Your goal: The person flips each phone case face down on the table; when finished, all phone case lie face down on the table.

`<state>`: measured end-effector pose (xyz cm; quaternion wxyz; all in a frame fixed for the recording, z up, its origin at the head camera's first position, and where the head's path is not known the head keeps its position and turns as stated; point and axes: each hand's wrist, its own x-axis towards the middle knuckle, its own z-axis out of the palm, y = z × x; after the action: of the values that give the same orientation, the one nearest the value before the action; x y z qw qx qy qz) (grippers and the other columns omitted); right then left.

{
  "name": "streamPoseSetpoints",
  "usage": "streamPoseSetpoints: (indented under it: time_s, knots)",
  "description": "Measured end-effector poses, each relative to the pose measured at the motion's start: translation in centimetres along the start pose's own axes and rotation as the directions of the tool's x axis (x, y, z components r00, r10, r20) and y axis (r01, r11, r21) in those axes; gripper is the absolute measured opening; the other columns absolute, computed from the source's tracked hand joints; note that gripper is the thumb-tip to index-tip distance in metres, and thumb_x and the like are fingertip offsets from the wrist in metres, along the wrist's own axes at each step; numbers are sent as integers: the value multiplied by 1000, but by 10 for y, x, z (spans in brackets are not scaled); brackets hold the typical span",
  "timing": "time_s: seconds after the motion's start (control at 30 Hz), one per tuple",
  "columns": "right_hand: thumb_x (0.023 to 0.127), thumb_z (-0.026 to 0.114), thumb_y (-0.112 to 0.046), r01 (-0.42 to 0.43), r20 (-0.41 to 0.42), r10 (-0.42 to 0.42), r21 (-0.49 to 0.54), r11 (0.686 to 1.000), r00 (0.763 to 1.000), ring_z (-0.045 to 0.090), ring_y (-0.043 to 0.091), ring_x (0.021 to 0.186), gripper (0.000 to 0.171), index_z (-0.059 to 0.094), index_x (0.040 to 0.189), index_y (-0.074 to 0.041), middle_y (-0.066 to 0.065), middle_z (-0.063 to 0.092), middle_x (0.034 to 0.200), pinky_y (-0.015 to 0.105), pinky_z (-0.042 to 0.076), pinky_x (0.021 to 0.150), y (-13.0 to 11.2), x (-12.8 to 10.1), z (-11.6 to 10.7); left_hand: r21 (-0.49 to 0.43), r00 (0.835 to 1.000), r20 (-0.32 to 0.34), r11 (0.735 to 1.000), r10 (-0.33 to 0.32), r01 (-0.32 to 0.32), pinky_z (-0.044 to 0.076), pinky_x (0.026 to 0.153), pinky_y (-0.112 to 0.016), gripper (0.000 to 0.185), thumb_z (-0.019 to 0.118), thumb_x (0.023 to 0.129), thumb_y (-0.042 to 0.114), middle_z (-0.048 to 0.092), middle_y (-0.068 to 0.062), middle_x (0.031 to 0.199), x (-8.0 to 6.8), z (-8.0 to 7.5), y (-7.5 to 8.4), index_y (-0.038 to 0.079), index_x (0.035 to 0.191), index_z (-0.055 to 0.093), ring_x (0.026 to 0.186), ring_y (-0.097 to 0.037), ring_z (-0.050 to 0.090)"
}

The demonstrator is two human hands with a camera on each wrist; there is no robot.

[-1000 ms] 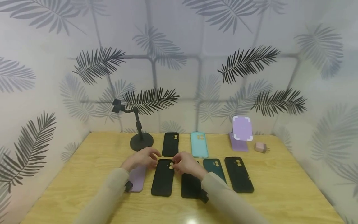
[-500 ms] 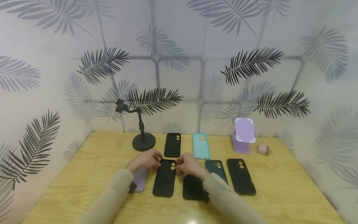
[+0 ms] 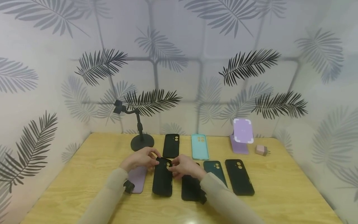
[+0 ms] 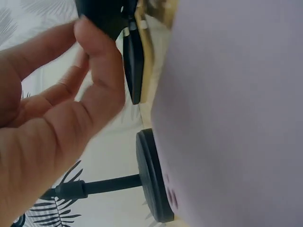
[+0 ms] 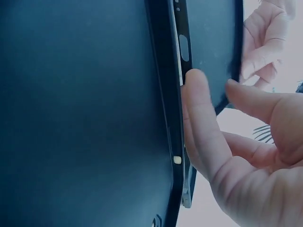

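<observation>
A black phone case (image 3: 162, 180) with camera cut-outs lies between my hands in the head view, its top end tilted up off the table. My left hand (image 3: 141, 159) pinches its upper left corner; in the left wrist view the thumb (image 4: 106, 71) meets the dark case (image 4: 102, 16). On the opposite side, my right hand (image 3: 185, 166) holds the upper right edge between thumb and fingers, as the right wrist view shows on the case's side (image 5: 213, 42). A lilac phone case (image 3: 137, 180) is under my left wrist, and another black case (image 3: 190, 188) under my right.
Farther right lie a dark teal case (image 3: 215, 171) and a black case (image 3: 239, 177). Behind stand a black phone stand (image 3: 142, 141), a black case (image 3: 171, 146), a light blue case (image 3: 199, 147), a purple stand (image 3: 242, 132) and a pink charger plug (image 3: 261, 150).
Both hands have taken hold of the black phone case, and its top end has risen from the table. The right hand has shifted slightly left. The other cases stay in place.
</observation>
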<state>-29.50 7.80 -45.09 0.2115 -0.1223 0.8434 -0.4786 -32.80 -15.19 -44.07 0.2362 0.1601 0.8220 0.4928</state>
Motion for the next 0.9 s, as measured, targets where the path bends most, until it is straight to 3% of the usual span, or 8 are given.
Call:
streamPoseSetpoints:
  time_s: [0.27, 0.53, 0.9]
  knots:
    - [94, 67, -26, -15, 85, 11, 49, 999, 996, 73, 24, 88, 54, 54, 132, 10, 16, 72, 103, 37, 62, 72, 2, 6, 0, -46, 1000, 2, 999, 1, -1, 59, 69, -36, 40, 68, 91, 6, 62, -12, 91, 0, -6, 5, -2, 128, 54, 74, -21, 65]
    - [92, 65, -48, -20, 135, 7, 96, 995, 991, 71, 23, 93, 72, 51, 137, 6, 17, 69, 115, 39, 61, 76, 3, 7, 3, -116, 1000, 9, 993, 23, -21, 59, 85, -45, 45, 69, 92, 13, 61, -15, 99, 1, -3, 3, -2, 130, 52, 84, -23, 69]
    - [95, 61, -47, 21, 150, -48, 178, 984, 988, 71, 29, 101, 72, 45, 142, 4, 20, 62, 130, 42, 61, 80, 0, 7, 8, -130, 998, 37, 991, 50, -44, 58, 87, -47, 50, 67, 94, 24, 61, -17, 103, 4, 2, 6, 0, 134, 48, 91, -25, 70]
